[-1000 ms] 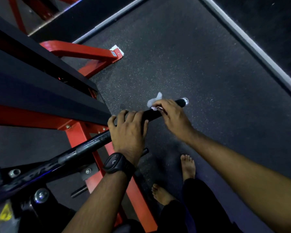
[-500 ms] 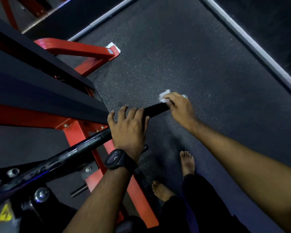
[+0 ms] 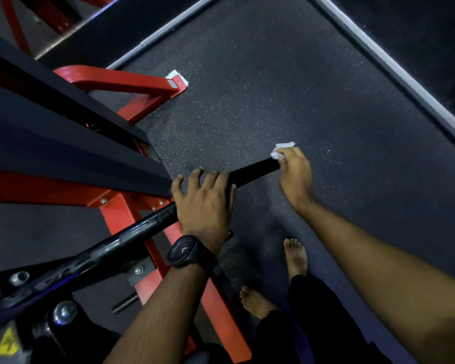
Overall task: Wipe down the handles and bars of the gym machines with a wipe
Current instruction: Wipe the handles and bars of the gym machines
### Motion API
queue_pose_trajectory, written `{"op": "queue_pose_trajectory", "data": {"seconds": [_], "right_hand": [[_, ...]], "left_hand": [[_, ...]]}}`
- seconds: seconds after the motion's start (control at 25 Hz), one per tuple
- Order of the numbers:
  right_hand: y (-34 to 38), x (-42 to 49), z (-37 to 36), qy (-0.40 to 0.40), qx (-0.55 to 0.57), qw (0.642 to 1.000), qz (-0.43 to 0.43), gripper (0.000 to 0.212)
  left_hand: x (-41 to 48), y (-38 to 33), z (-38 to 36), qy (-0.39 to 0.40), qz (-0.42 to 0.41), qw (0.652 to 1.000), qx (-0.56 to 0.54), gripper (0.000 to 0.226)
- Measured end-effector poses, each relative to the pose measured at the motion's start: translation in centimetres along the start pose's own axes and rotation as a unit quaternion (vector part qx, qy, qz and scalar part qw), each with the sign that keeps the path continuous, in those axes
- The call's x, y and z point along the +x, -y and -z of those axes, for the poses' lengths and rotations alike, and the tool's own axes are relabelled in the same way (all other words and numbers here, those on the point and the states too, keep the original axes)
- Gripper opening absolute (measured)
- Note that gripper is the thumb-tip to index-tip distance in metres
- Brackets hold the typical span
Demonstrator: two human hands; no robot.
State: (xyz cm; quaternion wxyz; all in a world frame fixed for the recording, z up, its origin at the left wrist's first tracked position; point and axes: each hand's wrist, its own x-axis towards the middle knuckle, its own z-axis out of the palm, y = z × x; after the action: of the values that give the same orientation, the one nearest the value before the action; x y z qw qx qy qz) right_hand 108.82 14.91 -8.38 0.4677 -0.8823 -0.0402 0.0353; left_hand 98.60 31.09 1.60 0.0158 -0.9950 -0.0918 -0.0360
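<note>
Head view, left to right: one red machine frame (image 3: 121, 222), one black bar (image 3: 132, 232), one left hand (image 3: 205, 203) whose grip is wrapped shut around it, and one right hand (image 3: 294, 174) pinching the single white wipe (image 3: 281, 148) at the bar's outer tip. That end looks nearly finished; the stretch under and behind the left hand seems undone.

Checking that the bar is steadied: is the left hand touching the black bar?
Touching. The head view shows the left hand wrapped over the black bar.
</note>
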Motion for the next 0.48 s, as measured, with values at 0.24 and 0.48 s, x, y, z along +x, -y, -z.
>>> {"op": "queue_pose_trajectory", "data": {"seconds": [0.24, 0.48], "right_hand": [[3.2, -2.3, -4.6, -0.141, 0.2, 0.915, -0.322, 0.024], [4.2, -0.8, -4.6, -0.117, 0.407, 0.82, -0.384, 0.033]], "left_hand": [[0.3, -0.4, -0.4, 0.008, 0.002, 1.0, 0.001, 0.024], [1.9, -0.4, 0.4, 0.033, 0.013, 0.999, -0.011, 0.023]]}}
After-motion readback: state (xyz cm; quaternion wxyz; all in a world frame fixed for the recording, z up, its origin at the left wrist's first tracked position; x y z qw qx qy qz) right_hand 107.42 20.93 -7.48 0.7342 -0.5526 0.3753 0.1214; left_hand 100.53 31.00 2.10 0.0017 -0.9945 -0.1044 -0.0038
